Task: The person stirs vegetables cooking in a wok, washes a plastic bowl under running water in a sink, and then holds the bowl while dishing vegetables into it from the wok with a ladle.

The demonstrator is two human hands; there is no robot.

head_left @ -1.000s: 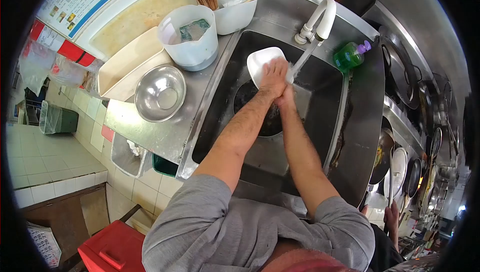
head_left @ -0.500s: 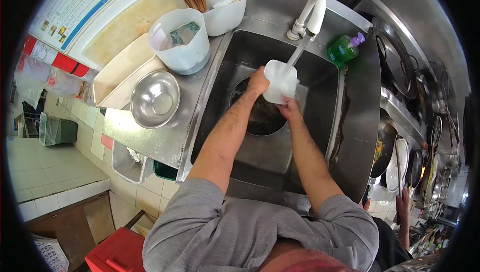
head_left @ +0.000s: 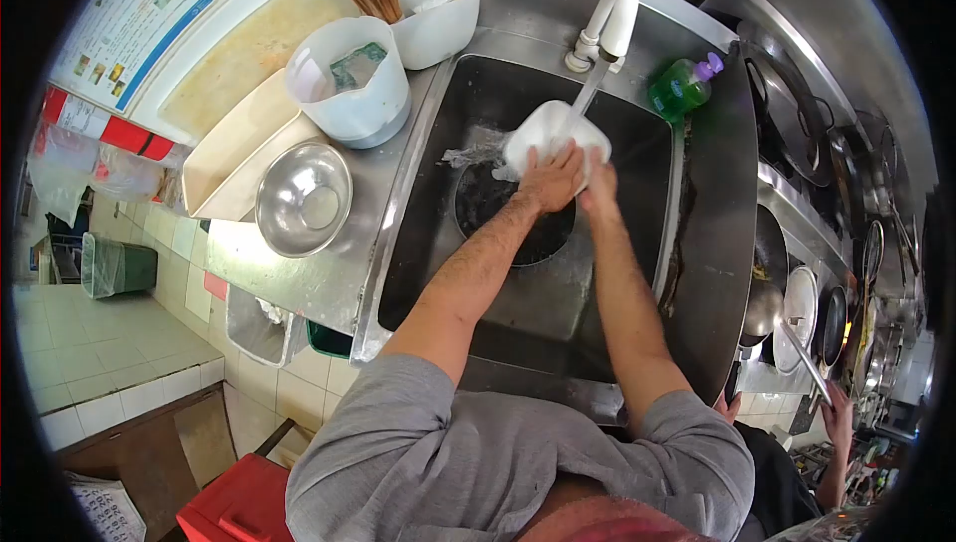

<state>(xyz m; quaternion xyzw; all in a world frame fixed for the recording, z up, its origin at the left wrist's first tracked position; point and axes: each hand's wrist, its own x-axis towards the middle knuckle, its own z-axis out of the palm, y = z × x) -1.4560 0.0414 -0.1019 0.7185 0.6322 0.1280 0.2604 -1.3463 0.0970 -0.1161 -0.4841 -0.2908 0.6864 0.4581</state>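
Note:
A white square dish, wet and tilted, is under the running tap, above the dark sink. The water stream strikes it and splashes off its left side. My left hand lies on the dish with fingers stretched and spread. At the dish's right edge is my right hand, slightly blurred, its fingers closed round the rim. Below the hands sits a round dark vessel in the sink, partly hidden by my left forearm.
On the left counter stand a steel bowl, a cream bin and a white tub with a scouring pad. A green soap bottle is right of the tap. Another person's hand holds a ladle over a wok at the right.
My left hand has gone from the dish's left edge onto its surface, fingers spreading. The dish has turned, and water now splashes leftward. At the right, the co-worker's hand and ladle have shifted.

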